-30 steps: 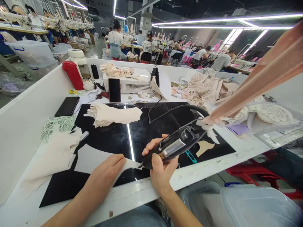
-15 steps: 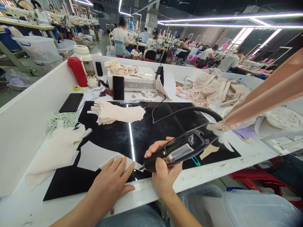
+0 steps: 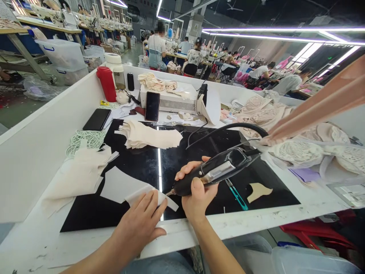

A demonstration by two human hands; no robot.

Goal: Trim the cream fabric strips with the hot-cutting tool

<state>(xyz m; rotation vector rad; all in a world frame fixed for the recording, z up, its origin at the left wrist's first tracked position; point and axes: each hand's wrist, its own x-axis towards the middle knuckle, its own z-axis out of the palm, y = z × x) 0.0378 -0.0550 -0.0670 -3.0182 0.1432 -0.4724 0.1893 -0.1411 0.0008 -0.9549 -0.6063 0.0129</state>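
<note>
My left hand [image 3: 144, 219] lies on the pale cut fabric piece [image 3: 139, 195], fingers stretched out and pressing it down near the table's front edge. Beneath the fabric a grey-white flat piece [image 3: 115, 184] shows on the black board. My right hand [image 3: 198, 190] is closed around a black corded hand tool [image 3: 218, 171] with a silver plate on its side. Its thin metal tip points left, close to the fabric's right end; whether it touches cannot be told. A pink cloth strip [image 3: 316, 106] hangs at the tool's rear. Teal thread snips [image 3: 236, 195] lie right of my right hand.
A cream fabric stack [image 3: 152, 137] lies at the board's back, and more fabric [image 3: 78, 171] at left. Behind stand a phone [image 3: 152, 106], a white box [image 3: 171, 99] and a red bottle [image 3: 107, 84]. Lace cups [image 3: 296, 152] pile at right. Co-workers sit beyond the low wall.
The tool has lifted slightly, its tip now above the fabric's right end, and more of the thread snips shows. My left hand stays on the fabric. The whole view has shifted.
</note>
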